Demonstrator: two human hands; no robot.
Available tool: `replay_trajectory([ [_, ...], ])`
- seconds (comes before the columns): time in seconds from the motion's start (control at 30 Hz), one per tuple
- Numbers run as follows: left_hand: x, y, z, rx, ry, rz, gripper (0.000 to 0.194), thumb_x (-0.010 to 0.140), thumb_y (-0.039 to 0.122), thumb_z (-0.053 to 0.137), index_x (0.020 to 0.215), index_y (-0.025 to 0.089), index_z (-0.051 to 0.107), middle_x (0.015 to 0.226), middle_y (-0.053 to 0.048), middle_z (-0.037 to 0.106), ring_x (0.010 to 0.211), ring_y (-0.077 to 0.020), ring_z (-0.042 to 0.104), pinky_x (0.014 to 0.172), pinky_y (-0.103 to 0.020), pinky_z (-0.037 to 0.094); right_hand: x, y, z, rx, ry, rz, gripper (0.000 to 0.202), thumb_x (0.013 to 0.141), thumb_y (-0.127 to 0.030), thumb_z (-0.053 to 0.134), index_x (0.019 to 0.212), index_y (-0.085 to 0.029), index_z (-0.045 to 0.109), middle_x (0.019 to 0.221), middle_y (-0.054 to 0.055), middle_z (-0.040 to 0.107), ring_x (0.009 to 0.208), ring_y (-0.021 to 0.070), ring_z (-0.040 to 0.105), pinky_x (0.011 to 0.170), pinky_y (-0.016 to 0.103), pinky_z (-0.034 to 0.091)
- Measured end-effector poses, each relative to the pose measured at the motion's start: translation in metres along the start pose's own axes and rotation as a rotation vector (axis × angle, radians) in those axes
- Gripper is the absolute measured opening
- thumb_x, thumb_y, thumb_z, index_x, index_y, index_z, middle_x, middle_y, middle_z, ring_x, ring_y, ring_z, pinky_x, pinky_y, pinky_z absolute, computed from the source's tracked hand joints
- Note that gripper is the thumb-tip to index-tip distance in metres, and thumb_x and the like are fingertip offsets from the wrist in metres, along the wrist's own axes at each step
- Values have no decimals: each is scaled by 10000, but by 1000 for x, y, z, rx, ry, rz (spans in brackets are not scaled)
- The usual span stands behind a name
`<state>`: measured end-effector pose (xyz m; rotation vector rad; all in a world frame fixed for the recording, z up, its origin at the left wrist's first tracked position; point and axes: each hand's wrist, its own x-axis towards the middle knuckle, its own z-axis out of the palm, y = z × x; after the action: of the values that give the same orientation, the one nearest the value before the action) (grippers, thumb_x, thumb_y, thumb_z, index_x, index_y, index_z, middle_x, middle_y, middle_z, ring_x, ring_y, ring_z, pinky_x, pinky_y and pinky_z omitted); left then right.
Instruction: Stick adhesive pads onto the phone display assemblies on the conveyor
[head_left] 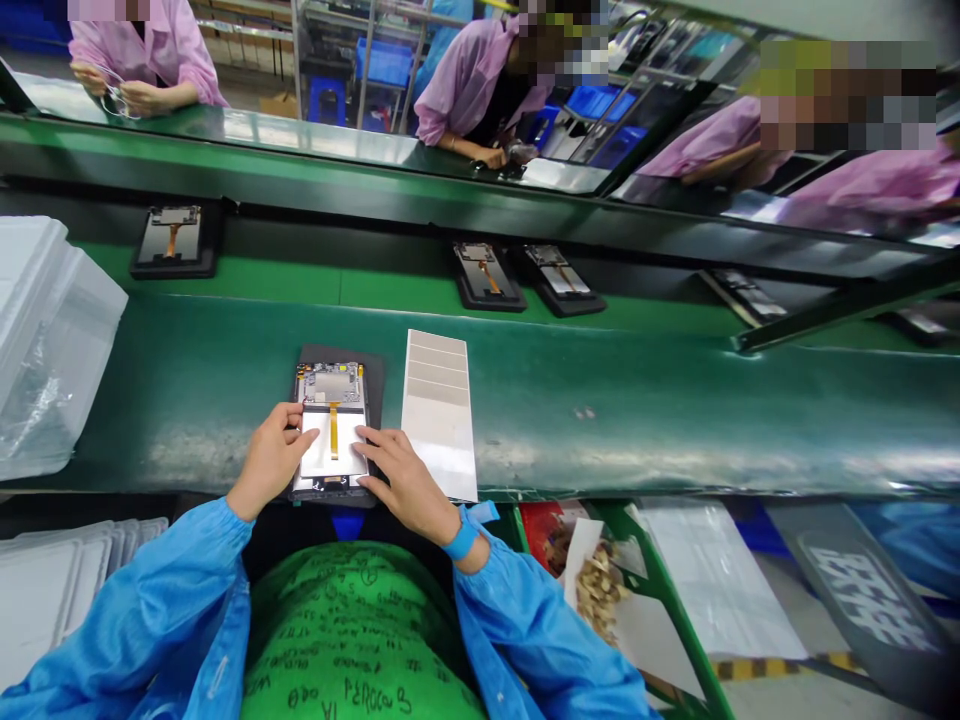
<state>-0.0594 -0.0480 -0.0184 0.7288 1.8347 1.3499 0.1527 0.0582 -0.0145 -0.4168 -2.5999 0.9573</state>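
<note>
An opened tablet (349,398) lies on a dark pad (375,375) on the green bench in front of me. Circuit boards show at its far end. A silver battery (315,462) fills its middle, with an orange ribbon cable (334,432) running down over it. My left hand (274,455) grips the tablet's left edge, its thumb over the battery and its fingers curled at the side. My right hand (405,480) rests with spread fingers on the right edge. Beside it lies a white sheet with grey strips (437,400), partly behind my right wrist.
Beyond the bench, several opened tablets on dark pads, such as one tablet (487,275), lie along a green belt (300,285). White trays (45,350) are stacked at left. A green bin (694,660) with scraps stands below right. Several people in pink (472,75) sit opposite.
</note>
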Motion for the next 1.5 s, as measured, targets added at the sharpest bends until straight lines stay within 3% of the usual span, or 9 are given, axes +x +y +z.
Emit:
replay_trajectory([
  [0.23,-1,4,0,157,15,51,390,780,378,655,1087,163,547,921,-48,663,701,-181,682,594,-287,502,1,-1,1,-26,19,-15,428,912,-142,649,1321,-215,548,1451,116,511,1206,288,455,1008,529,494],
  [0.63,-2,10,-7,699,15,120,315,884,335,580,1165,192,573,789,-1,659,715,-190,617,655,-289,407,1,-2,0,-83,1,-17,407,912,-137,640,1306,-200,562,1435,119,520,1195,282,467,1014,511,503],
  [0.9,-5,16,-11,846,-25,169,289,920,372,543,1155,205,557,1010,-57,665,839,-225,646,715,-323,437,3,-8,-1,-185,-23,-7,354,915,-118,616,1264,-178,608,1442,123,527,1153,282,480,974,505,531],
  [1.03,-3,4,-14,1021,161,193,593,856,535,603,1288,136,531,1302,-199,556,1126,-351,583,894,-459,463,1,-9,2,-208,-24,24,345,926,-130,597,1263,-201,623,1453,119,518,1221,315,463,978,560,523],
  [1.1,-3,-10,-12,982,231,230,665,852,547,600,1336,99,513,1430,-249,469,1334,-408,420,1055,-567,362,-2,-7,8,-191,17,71,361,929,-127,587,1280,-207,621,1495,145,457,1313,331,412,1020,580,498],
  [1.17,-6,-22,-7,862,257,258,586,889,501,549,1324,108,543,1506,-241,414,1447,-407,274,1150,-621,222,-7,-6,14,-170,49,115,393,925,-98,569,1303,-194,612,1532,181,382,1367,339,375,1054,580,474],
  [1.23,-13,-30,1,688,279,263,537,888,476,535,1301,135,571,1514,-210,429,1473,-387,255,1184,-614,184,-13,-5,17,-149,47,132,437,895,-53,572,1308,-191,609,1543,191,357,1372,335,388,1079,572,455],
  [1.37,-21,-28,9,306,211,129,738,754,563,675,1385,231,487,1345,-130,614,1282,-367,551,1098,-542,426,-25,-5,4,-66,28,119,495,851,-88,650,1318,-243,600,1565,131,364,1393,305,405,1132,507,420],
  [1.5,19,8,16,90,91,-15,946,667,587,758,1453,237,367,1106,-105,719,920,-331,729,860,-493,588,-36,14,-59,-26,27,146,660,833,-248,749,1440,-267,493,1607,122,315,1444,319,362,1139,480,420],
])
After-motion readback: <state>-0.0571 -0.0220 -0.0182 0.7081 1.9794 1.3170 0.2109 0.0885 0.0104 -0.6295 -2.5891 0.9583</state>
